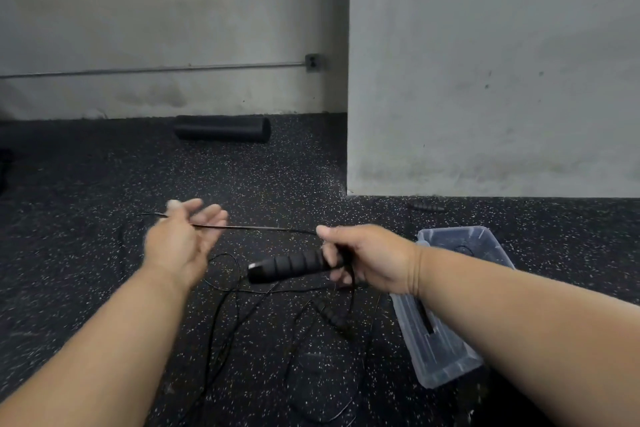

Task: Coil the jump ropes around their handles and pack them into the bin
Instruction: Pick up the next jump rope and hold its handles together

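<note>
A person's right hand (pixel 367 253) grips a black ribbed jump rope handle (pixel 291 265), held roughly level above the floor (pixel 104 184), its free end pointing left. A thin black cord (pixel 256 228) runs taut from the top of that hand leftward across the left hand (pixel 183 236). The left hand is blurred; its fingers look loosely spread with the palm turned up, and whether they pinch the cord cannot be made out.

Three handles can be counted. The second handle (pixel 330 314) lies on the floor below the hands, amid loose black cord loops (pixel 225 322) whose number is hard to judge against the dark speckled rubber. The third handle (pixel 426 207) lies far off at the foot of the wall on the right.

A clear plastic bin (pixel 446 354) sits on the floor to the right, partly covered by the right forearm. Something dark lies inside it, possibly a handle, but the arm hides most of it.

Farther back, a black foam roller (pixel 223 128) rests against the grey wall (pixel 485 62), beneath a metal conduit (pixel 156 70) leading to an outlet box (pixel 312 62).
</note>
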The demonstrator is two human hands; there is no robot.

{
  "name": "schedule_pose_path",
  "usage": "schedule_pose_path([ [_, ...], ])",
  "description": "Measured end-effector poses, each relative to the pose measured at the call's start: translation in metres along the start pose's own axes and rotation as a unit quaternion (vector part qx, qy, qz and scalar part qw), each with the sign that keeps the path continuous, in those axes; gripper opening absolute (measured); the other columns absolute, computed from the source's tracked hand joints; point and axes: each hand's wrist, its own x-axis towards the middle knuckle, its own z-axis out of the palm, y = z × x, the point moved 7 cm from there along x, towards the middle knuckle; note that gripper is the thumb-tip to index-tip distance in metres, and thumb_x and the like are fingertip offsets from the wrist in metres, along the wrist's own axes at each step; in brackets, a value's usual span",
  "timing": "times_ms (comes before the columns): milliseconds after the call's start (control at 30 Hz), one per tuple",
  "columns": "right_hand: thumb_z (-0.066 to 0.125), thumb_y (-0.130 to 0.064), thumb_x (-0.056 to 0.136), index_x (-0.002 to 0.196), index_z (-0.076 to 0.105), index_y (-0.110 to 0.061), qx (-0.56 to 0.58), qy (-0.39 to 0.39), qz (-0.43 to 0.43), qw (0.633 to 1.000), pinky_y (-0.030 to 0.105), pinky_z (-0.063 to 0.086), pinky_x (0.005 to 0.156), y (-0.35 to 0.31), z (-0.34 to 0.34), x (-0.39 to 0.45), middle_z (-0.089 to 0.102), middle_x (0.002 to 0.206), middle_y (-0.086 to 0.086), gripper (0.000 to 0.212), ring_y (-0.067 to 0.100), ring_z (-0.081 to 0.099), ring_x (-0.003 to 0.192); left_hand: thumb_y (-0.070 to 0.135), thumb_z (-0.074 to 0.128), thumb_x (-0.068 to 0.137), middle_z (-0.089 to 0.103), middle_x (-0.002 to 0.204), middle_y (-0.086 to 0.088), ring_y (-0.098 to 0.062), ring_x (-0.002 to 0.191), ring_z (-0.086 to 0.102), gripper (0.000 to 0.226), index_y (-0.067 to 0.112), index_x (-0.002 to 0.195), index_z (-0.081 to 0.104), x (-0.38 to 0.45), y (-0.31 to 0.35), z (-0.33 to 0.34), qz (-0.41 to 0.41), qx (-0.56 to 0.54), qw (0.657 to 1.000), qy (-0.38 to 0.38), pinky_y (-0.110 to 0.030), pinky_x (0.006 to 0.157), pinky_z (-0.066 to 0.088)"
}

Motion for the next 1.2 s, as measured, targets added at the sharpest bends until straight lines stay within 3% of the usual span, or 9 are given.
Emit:
schedule_pose_path([
  [167, 0.066, -0.049, 0.092, 0.063, 0.055, -0.017, 0.038, 0.049, -0.058, 0.996, 0.029, 0.039, 0.063, -0.033, -0.037, -0.010, 0.057, 0.088, 0.001, 0.044, 0.016, 0.054, 0.067, 0.043, 0.034, 0.114, 0.075, 0.109, -0.014, -0.021, 0.092, 0.076, 0.041, 0.015, 0.102, 0.061, 0.039, 0.021, -0.049, 0.001, -0.011, 0.996, 0.085, -0.040, 0.092, 0.062],
  [300, 0.060, -0.047, 0.099, 0.062, 0.057, -0.019, 0.043, 0.077, -0.072, 0.993, 0.027, 0.039, 0.061, -0.041, -0.039, -0.009, 0.053, 0.076, -0.002, 0.046, 0.014, 0.052, 0.064, 0.070, 0.040, 0.099, 0.076, 0.116, -0.016, -0.032, 0.109, 0.074, 0.069, 0.010, 0.125, 0.062, 0.013, -0.018, -0.019, -0.081, 0.133, 0.985, -0.078, -0.045, 0.096, 0.059],
  [400, 0.053, -0.044, 0.106, 0.066, 0.062, -0.020, 0.002, 0.096, -0.088, 0.991, 0.028, 0.043, 0.065, -0.043, -0.022, -0.007, 0.056, 0.074, -0.002, 0.048, 0.013, 0.054, 0.065, 0.080, 0.036, 0.094, 0.078, 0.114, -0.013, -0.031, 0.108, 0.075, 0.077, 0.015, 0.124, 0.066, -0.022, -0.050, 0.014, -0.094, 0.254, 0.946, -0.178, -0.045, 0.092, 0.059],
  [633, 0.048, -0.052, 0.107, 0.071, 0.065, -0.020, -0.058, 0.198, -0.092, 0.974, 0.032, 0.042, 0.073, -0.047, -0.023, -0.012, 0.058, 0.078, 0.002, 0.051, 0.018, 0.055, 0.072, 0.057, 0.039, 0.107, 0.053, 0.093, -0.006, -0.018, 0.077, 0.047, 0.044, 0.014, 0.107, 0.048, -0.056, -0.049, 0.022, 0.101, 0.268, 0.958, -0.016, -0.038, 0.067, 0.044],
  [767, 0.049, -0.053, 0.106, 0.070, 0.070, -0.021, -0.040, 0.215, -0.091, 0.972, 0.030, 0.041, 0.065, -0.045, -0.025, -0.011, 0.058, 0.071, 0.002, 0.053, 0.017, 0.053, 0.067, 0.047, 0.049, 0.107, 0.058, 0.085, 0.002, -0.013, 0.070, 0.048, 0.030, 0.019, 0.106, 0.060, -0.092, -0.052, 0.052, 0.138, 0.421, 0.882, -0.162, -0.027, 0.061, 0.042],
  [833, 0.047, -0.053, 0.107, 0.076, 0.072, -0.019, -0.026, 0.198, -0.095, 0.975, 0.027, 0.042, 0.062, -0.045, -0.019, -0.010, 0.058, 0.072, 0.003, 0.051, 0.014, 0.051, 0.064, 0.045, 0.059, 0.103, 0.066, 0.106, 0.007, -0.010, 0.091, 0.062, 0.021, 0.029, 0.116, 0.063, -0.102, -0.079, 0.063, 0.081, 0.454, 0.849, -0.259, -0.025, 0.074, 0.047],
  [933, 0.047, -0.050, 0.108, 0.083, 0.075, -0.015, -0.001, 0.160, -0.110, 0.981, 0.029, 0.047, 0.065, -0.048, -0.003, -0.009, 0.062, 0.088, 0.005, 0.051, 0.014, 0.054, 0.071, 0.048, 0.057, 0.104, 0.054, 0.137, 0.013, -0.007, 0.124, 0.055, 0.039, 0.042, 0.142, 0.050, -0.114, -0.118, 0.069, 0.051, 0.536, 0.769, -0.346, -0.028, 0.100, 0.045],
  [1033, 0.047, -0.053, 0.107, 0.081, 0.079, -0.018, -0.023, 0.148, -0.125, 0.981, 0.034, 0.049, 0.072, -0.054, 0.000, -0.010, 0.064, 0.093, 0.006, 0.054, 0.018, 0.055, 0.076, 0.041, 0.037, 0.112, 0.063, 0.130, 0.016, -0.003, 0.119, 0.058, 0.033, 0.038, 0.130, 0.064, -0.110, -0.128, 0.071, 0.094, 0.604, 0.709, -0.351, -0.029, 0.106, 0.045],
  [1200, 0.049, -0.045, 0.105, 0.101, 0.083, -0.022, -0.103, 0.144, -0.104, 0.979, 0.035, 0.046, 0.079, -0.050, -0.022, -0.014, 0.068, 0.093, 0.000, 0.041, 0.016, 0.055, 0.082, 0.032, 0.035, 0.114, 0.080, 0.096, 0.002, -0.022, 0.094, 0.075, 0.038, 0.020, 0.108, 0.071, -0.098, -0.074, 0.076, 0.069, 0.423, 0.858, -0.282, -0.041, 0.087, 0.063],
])
